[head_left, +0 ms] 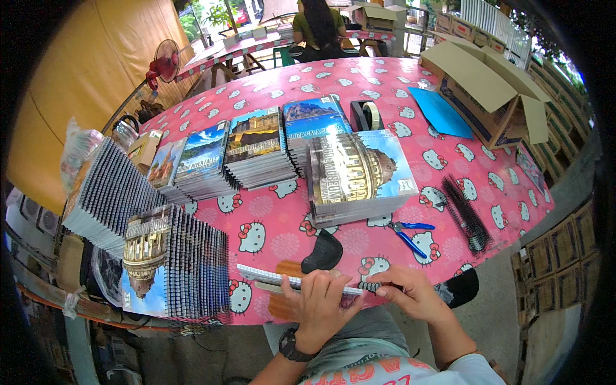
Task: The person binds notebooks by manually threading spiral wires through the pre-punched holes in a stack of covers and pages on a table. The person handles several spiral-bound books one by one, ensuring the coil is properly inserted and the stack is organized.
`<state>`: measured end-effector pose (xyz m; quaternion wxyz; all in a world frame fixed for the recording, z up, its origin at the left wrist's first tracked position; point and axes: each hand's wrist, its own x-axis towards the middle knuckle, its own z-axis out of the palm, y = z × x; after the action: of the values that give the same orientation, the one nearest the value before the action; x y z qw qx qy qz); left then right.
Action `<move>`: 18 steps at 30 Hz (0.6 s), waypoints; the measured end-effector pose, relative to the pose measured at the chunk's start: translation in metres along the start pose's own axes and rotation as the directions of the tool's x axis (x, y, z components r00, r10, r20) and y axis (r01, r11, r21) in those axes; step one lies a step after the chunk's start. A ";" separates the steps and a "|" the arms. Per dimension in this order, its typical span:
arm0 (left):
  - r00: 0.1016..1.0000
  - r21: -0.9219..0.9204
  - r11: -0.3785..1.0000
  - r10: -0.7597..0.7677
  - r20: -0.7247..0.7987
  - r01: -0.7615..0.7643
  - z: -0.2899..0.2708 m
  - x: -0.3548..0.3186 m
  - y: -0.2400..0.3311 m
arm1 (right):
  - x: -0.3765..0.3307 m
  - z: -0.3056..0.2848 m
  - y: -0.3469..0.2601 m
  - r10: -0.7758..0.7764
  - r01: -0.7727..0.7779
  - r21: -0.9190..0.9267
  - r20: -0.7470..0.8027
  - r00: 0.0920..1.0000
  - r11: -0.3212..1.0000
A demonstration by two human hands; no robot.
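At the table's near edge my left hand (324, 298) is closed on a notebook (269, 274), held nearly edge-on so that its cover is mostly hidden. The fingers of my right hand (410, 292) pinch a short dark spiral coil (369, 287) at the notebook's right end. How far the coil runs into the pages is hidden. Below the notebook lies a brown wooden board (282, 307), and just beyond it a black curved piece (323, 250). Blue-handled pliers (414, 237) rest open to the right, near a bundle of loose black coils (465, 215).
A tall stack of unbound books (359, 173) stands ahead, with several lower stacks (256, 147) behind-left. Coil-bound notebooks (173, 263) pile up at left. A tape dispenser (367, 115), blue sheet (441, 112) and open carton (478, 93) lie farther off. A person (317, 29) sits beyond.
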<state>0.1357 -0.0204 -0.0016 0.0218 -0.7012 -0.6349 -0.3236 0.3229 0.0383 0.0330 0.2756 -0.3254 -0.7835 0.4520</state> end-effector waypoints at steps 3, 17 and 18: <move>0.998 -0.031 0.999 0.029 -0.049 -0.030 0.002 0.005 0.003 | 0.001 0.000 0.002 -0.011 0.011 0.006 -0.046 0.999 1.000; 0.948 -0.184 0.947 0.288 0.132 -0.263 -0.029 0.008 -0.007 | 0.022 -0.003 0.005 0.109 -0.164 0.342 0.174 0.979 0.925; 0.949 -0.175 0.949 0.286 0.130 -0.262 -0.028 0.008 -0.008 | 0.032 -0.007 0.009 0.261 -0.362 0.351 0.302 0.917 0.864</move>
<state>0.1165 -0.0245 0.0215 -0.0373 -0.8051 -0.5036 -0.3111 0.3103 0.0700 0.0322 0.1604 -0.3270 -0.6388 0.6777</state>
